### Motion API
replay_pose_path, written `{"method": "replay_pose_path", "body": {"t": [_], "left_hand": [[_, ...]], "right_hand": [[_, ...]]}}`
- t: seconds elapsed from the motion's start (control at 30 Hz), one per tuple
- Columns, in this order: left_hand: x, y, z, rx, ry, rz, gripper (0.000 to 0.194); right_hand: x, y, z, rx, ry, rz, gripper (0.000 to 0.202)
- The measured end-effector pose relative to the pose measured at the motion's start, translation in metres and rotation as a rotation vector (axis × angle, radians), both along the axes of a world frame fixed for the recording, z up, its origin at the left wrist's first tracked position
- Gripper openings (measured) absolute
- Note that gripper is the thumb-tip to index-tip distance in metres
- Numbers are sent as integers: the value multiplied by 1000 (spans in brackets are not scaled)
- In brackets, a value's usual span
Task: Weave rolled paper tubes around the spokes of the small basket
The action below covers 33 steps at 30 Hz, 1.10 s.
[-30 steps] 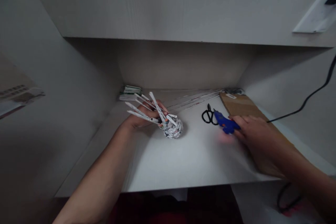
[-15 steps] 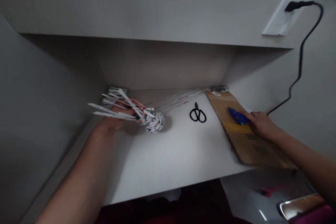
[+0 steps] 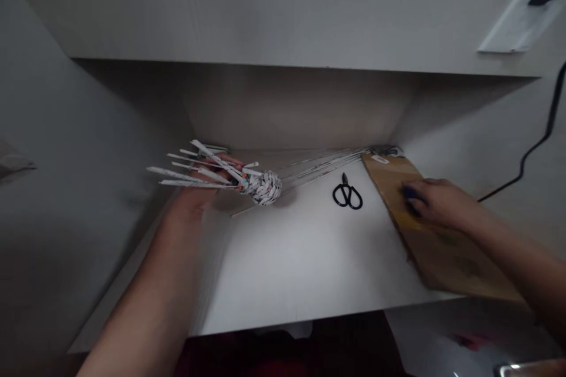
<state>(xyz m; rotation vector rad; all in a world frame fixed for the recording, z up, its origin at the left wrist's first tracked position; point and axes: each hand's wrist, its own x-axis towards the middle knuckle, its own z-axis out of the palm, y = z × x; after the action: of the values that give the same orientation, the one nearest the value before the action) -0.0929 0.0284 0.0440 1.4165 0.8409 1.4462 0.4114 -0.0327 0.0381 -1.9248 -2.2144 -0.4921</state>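
Observation:
A woven piece of rolled paper strips (image 3: pixel 265 187) is held above the left part of the white surface, its loose ends fanning out to the left. My left hand (image 3: pixel 219 174) is closed around its narrow neck, partly hidden behind the strips. Over the cardboard on the right, my right hand (image 3: pixel 435 201) has its fingers wrapped round a blue tool (image 3: pixel 411 193), most of which the hand covers. Between the hands, black-handled scissors (image 3: pixel 347 193) lie on the surface.
The cardboard piece (image 3: pixel 442 253) lies along the right side. Long thin paper strips (image 3: pixel 322 166) run along the back. A black cord (image 3: pixel 533 150) hangs at the right, below a wall socket (image 3: pixel 515 17). A shelf edge overhangs the back.
My right hand has closed over the blue tool, covering more of it. The woven piece is raised slightly, baring a thin strip below it. The view has shifted, moving the surroundings rightward.

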Motion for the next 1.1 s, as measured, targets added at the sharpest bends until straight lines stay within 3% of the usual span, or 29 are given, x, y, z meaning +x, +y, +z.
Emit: {"method": "replay_pose_path", "body": {"t": [0.1,0.2,0.3,0.43,0.6,0.73,0.93,1.1], "left_hand": [[-5,5,-2,48,-23,66,26],[-9,9,-2,100,-50,149,25],[-11,11,-2,136,-76,226,22],[-12,14,-4,153,-81,263,19],[-12,10,-3,137,-47,193,16],[-10,1,5,-11,54,136,15],[-9,-7,14,-102,112,72,21],[-10,-12,19,-132,190,39,22]], "right_hand": [[-75,16,0,-186,68,310,30],[-148,37,-13,-219,71,533,24],[-202,60,-29,-197,133,575,24],[-246,83,-43,-200,256,594,23],[-266,94,-56,-176,339,652,10],[-261,94,-58,-9,480,699,9],[-255,80,-30,298,689,804,15],[-257,68,-12,380,684,840,15]]}}
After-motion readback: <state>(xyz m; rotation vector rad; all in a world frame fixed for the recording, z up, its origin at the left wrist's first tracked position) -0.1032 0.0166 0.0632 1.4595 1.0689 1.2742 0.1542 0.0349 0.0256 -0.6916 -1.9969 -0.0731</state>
